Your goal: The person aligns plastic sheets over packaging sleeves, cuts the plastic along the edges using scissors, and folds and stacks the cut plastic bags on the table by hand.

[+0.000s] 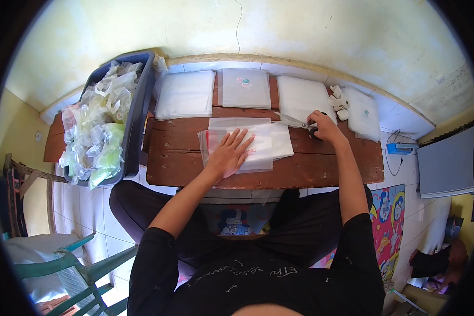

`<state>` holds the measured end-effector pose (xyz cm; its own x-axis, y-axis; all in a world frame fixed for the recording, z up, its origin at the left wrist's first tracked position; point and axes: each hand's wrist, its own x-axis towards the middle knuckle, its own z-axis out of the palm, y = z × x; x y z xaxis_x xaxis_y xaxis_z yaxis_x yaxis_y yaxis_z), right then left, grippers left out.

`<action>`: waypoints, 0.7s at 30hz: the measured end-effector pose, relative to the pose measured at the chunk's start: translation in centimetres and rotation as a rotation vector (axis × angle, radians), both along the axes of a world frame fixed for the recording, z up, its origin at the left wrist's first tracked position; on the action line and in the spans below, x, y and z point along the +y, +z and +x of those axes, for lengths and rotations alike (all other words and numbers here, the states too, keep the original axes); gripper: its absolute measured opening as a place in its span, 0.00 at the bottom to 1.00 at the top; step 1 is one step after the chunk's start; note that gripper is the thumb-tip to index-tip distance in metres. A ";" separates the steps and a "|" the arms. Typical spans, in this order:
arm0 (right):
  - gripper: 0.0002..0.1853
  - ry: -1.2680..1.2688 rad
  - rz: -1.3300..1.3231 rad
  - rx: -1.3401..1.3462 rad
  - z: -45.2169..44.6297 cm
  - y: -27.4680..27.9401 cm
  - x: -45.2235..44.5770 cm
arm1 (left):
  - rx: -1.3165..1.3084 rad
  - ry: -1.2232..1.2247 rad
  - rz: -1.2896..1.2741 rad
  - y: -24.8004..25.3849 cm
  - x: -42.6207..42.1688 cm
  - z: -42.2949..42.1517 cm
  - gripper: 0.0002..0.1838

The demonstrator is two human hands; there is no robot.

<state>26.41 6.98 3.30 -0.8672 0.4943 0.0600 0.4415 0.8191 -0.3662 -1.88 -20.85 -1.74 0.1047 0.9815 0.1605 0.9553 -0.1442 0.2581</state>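
Note:
On the brown wooden table (179, 168), my left hand (230, 152) lies flat with its fingers spread on a small pile of clear plastic bags (258, 158) with red print. A white sheet or bag shows at the pile's right side, and a red edge at its left. My right hand (324, 127) is closed round the black handles of a pair of scissors (295, 121). Their blades are apart and point left, above the upper right corner of the pile.
Stacks of clear bags (185, 95) line the table's back edge. A dark bin (148, 87) full of crumpled plastic stands at the left. White rolls (342, 100) lie at the back right. A green chair (84, 263) is at the lower left.

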 end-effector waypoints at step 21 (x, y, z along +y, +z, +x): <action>0.21 0.110 0.000 0.034 -5.3 -0.4 -0.1 | 0.105 0.006 0.034 0.2 0.1 0.3 0.29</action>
